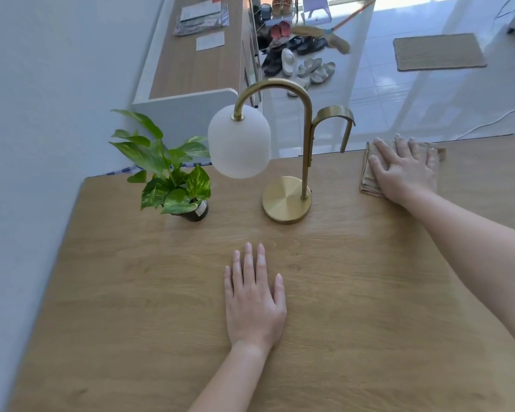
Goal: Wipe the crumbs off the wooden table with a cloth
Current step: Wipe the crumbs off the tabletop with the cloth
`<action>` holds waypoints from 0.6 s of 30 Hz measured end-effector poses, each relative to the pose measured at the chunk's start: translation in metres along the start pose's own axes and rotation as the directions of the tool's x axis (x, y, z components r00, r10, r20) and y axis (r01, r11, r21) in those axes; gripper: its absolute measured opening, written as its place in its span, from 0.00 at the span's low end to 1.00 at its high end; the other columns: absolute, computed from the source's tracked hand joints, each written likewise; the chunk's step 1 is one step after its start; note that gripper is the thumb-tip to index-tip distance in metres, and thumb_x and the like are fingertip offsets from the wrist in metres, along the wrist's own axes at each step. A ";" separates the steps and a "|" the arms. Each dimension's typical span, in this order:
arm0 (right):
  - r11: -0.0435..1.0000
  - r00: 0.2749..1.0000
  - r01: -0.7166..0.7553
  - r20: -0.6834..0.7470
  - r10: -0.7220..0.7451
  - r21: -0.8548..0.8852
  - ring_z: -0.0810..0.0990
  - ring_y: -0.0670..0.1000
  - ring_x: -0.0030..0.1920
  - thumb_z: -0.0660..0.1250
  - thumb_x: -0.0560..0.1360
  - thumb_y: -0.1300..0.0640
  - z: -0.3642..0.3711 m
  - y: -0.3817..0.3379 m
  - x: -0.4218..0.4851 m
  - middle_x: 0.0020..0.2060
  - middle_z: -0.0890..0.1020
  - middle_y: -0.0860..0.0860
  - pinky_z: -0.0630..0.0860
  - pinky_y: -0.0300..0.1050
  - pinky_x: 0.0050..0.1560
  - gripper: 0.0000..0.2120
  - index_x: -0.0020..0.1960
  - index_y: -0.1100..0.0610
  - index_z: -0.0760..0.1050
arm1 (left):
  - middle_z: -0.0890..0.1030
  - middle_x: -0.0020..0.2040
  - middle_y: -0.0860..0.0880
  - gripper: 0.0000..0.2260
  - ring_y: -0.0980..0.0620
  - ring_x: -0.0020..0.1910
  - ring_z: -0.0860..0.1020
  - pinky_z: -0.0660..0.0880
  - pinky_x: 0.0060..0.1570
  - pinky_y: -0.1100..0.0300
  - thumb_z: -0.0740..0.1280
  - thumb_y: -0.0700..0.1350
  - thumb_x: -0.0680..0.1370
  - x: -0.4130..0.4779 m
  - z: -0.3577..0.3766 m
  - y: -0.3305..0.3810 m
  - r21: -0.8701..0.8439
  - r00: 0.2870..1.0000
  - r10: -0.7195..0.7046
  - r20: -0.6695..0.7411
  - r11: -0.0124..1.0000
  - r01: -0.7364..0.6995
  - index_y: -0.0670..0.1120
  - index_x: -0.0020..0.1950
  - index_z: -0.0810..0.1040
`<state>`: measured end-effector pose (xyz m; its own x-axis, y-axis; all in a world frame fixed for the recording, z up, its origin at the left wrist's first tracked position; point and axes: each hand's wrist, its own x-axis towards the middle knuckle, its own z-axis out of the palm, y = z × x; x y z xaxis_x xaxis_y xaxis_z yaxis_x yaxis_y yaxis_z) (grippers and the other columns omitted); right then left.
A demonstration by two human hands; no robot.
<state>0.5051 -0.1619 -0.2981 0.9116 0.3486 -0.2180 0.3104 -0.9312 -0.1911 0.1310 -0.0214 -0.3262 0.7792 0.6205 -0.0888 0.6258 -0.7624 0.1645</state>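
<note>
Item 1, cloth (368, 178): beige, folded into a flat pad. It is lying at about 1 o'clock on the wooden table (131, 292), right against the far edge, with the lamp (286, 200) near it at its 9 o'clock. I am judging it light, soft and limp, likely to bunch if pushed from one corner. It should glide easily on the smooth top. I am rating a flat press through the middle of the pad as the best hold.

Item 2, right hand (405, 171): lying palm down across the cloth, fingers straight and spread. It is pressing rather than gripping, with the fingertips reaching the cloth's far side.

Item 3, left hand (254, 298): resting flat on bare wood at 6 o'clock from the lamp, fingers straight and close together, holding nothing.

Item 4, crumbs: I am not making any out at this resolution.

Item 5, obstacles: the lamp's white globe and the potted plant (167, 168) at 11 o'clock. I am treating both as easily tipped and would steer the wipe around them.
</note>
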 end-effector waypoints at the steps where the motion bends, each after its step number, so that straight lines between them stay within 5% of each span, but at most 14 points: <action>1: 1.000 1.000 0.003 0.000 -0.003 -0.007 0.44 0.52 0.86 0.39 0.81 0.29 0.001 0.000 0.002 0.87 0.48 0.46 0.35 0.62 0.83 0.32 0.84 0.32 0.48 | 0.47 0.88 0.51 0.31 0.49 0.87 0.42 0.48 0.85 0.45 0.46 0.62 0.87 0.001 -0.001 0.000 -0.004 1.000 -0.002 -0.002 1.000 0.002 0.53 0.88 0.47; 18: 0.964 0.965 0.262 0.004 -0.262 -0.048 0.39 0.49 0.86 0.36 0.83 0.29 0.046 -0.048 -0.152 0.86 0.42 0.42 0.33 0.59 0.84 0.27 0.81 0.26 0.35 | 0.51 0.88 0.49 0.31 0.46 0.87 0.47 0.49 0.85 0.43 0.47 0.62 0.87 0.001 -0.003 0.000 -0.055 1.000 0.004 0.001 0.998 -0.004 0.51 0.88 0.50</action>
<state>0.3392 -0.1656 -0.3001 0.7969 0.5812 -0.1644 0.5511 -0.8111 -0.1959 0.1319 -0.0205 -0.3229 0.7820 0.6170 -0.0887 0.6196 -0.7539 0.2184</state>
